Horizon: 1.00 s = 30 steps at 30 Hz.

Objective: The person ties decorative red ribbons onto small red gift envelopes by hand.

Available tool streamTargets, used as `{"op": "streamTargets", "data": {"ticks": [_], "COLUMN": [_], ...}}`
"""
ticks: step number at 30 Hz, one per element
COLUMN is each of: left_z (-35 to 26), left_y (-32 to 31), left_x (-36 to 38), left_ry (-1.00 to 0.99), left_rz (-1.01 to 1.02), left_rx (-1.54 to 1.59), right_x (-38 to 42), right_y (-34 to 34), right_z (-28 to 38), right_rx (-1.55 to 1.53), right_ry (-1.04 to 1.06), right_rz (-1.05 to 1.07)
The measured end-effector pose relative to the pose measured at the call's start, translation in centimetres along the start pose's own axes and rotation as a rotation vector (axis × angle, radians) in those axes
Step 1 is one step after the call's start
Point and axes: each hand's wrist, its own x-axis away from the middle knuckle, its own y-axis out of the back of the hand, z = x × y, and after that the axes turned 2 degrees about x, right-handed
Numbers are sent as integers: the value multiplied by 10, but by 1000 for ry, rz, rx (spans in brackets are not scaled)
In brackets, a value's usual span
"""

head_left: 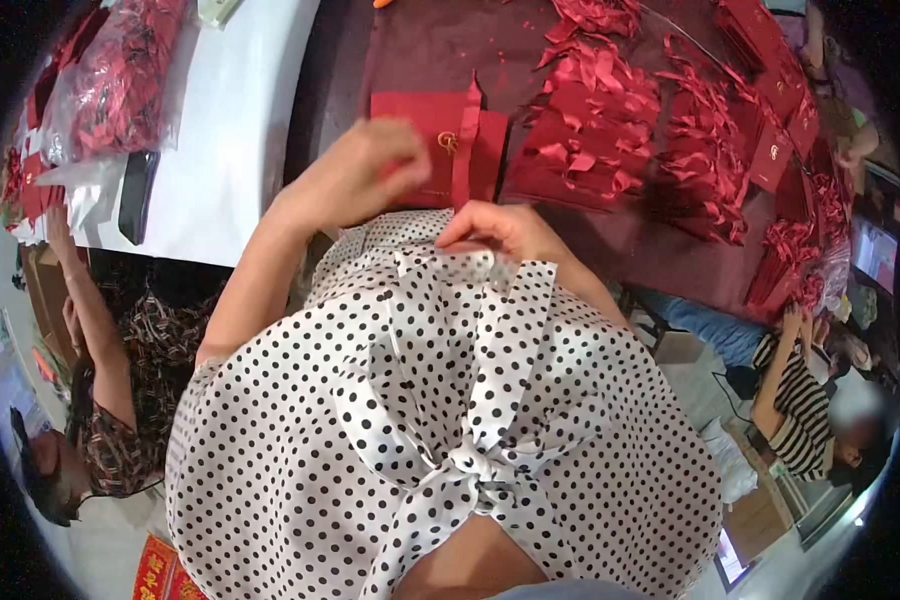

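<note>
A red card or envelope with a gold emblem lies at the table's near edge. Up its right part runs a red ribbon, whose lower end meets my right hand. The fingers of that hand are curled together on the ribbon, close against the polka-dot blouse; their tips are partly hidden. My left hand is raised over the card's left part, its bent fingers smeared by motion. Whether it holds anything cannot be made out.
Rows of ribbon-tied red cards cover the dark red cloth to the right. At left, a white table bears a plastic bag of red ribbons and a black phone-like object. People sit on both sides, hands near red items.
</note>
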Motion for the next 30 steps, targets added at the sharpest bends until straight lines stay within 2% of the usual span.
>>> {"op": "streamTargets", "data": {"ticks": [2, 3, 5, 6, 7, 9, 10, 12, 13, 14, 15, 18, 19, 20, 22, 23, 24, 26, 27, 30], "left_z": [47, 69, 91, 95, 95, 99, 94, 88, 87, 93, 97, 75, 70, 67, 50, 53, 48, 30, 25, 20], "left_y": [-22, -38, -62, -70, -73, -80, -81, -72, -67, -62, -53, -3, 10, 18, 46, 54, 61, 70, 70, 54], "left_x": [-24, -36, -54, -59, -64, -63, -62, -57, -53, -48, -42, -32, -29, -27, -27, -26, -23, -24, -25, -22], "left_ry": [42, 71, 113, 125, 167, 171, 197, 207, 228, 168, 204, 336, 407, 402, 415, 370, 378, 317, 295, 373], "left_rz": [-145, -164, -133, -77, -2, -39, -67, -22, 17, -33, -29, -19, 4, -61, -13, -21, -35, -18, 12, 37], "left_rx": [-245, -345, -514, -581, -588, -551, -510, -460, -408, -380, -250, -43, 68, 154, 88, 161, 157, 290, 469, 668], "right_x": [5, 12, 23, 29, 31, 43, 45, 47, 42, 33, 22, -10, -12, -16, -25, -32, -41, -55, -60, -70], "right_y": [4, 6, 14, 17, 21, 23, 22, 16, 18, 17, 16, 24, 25, 25, 19, 19, 16, 11, 12, 17], "right_z": [6, 25, 43, 63, 65, 78, 87, 84, 78, 74, 69, 38, 27, 29, 35, 44, 49, 56, 54, 41], "right_rx": [-8, 82, 286, 224, -10, -280, -534, -715, -600, -568, -537, -695, -673, -672, -518, -295, -293, 6, 112, 235], "right_ry": [-93, -94, 210, 297, 481, 553, 527, 434, 344, 241, 135, -43, -16, -15, 105, 104, 105, 219, 271, 197], "right_rz": [-137, -242, -475, -545, -540, -507, -398, -362, -361, -418, -473, -526, -463, -444, -379, -426, -410, -436, -426, -411]}}
